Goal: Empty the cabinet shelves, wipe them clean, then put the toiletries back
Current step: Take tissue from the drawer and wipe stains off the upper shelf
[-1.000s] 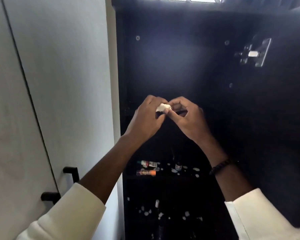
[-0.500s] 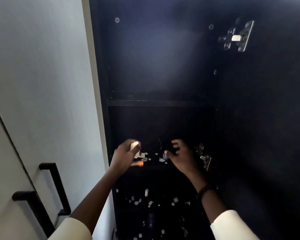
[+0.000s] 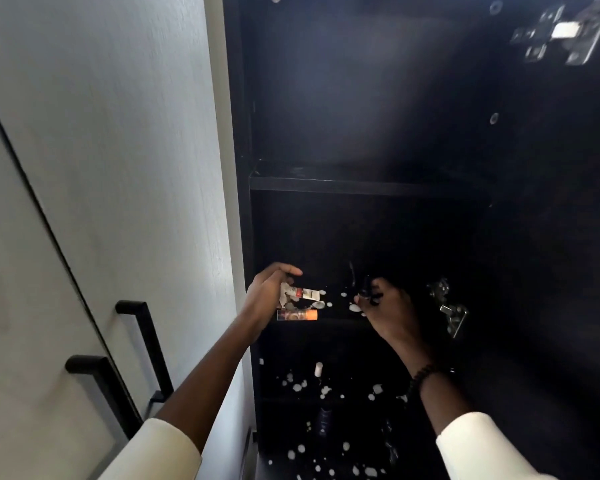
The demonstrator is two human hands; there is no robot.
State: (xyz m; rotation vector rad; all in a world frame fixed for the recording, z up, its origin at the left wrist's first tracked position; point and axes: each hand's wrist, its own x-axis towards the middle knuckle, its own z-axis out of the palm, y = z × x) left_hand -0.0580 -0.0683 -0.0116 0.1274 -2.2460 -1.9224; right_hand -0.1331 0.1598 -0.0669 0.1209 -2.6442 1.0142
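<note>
Both hands reached into the dark cabinet (image 3: 378, 188) at its middle shelf. The left hand (image 3: 269, 296) clutched a white wad (image 3: 285, 293) beside two tubes (image 3: 297, 314) lying there. The right hand (image 3: 390, 311) curled round something small and dark, too dim to name.

Two small tubes (image 3: 305, 293) (image 3: 297, 314) lie on the middle shelf (image 3: 340, 320), two black handles (image 3: 146, 348) (image 3: 101, 393) left of it, two hinges (image 3: 561, 32) (image 3: 447, 306) right.
</note>
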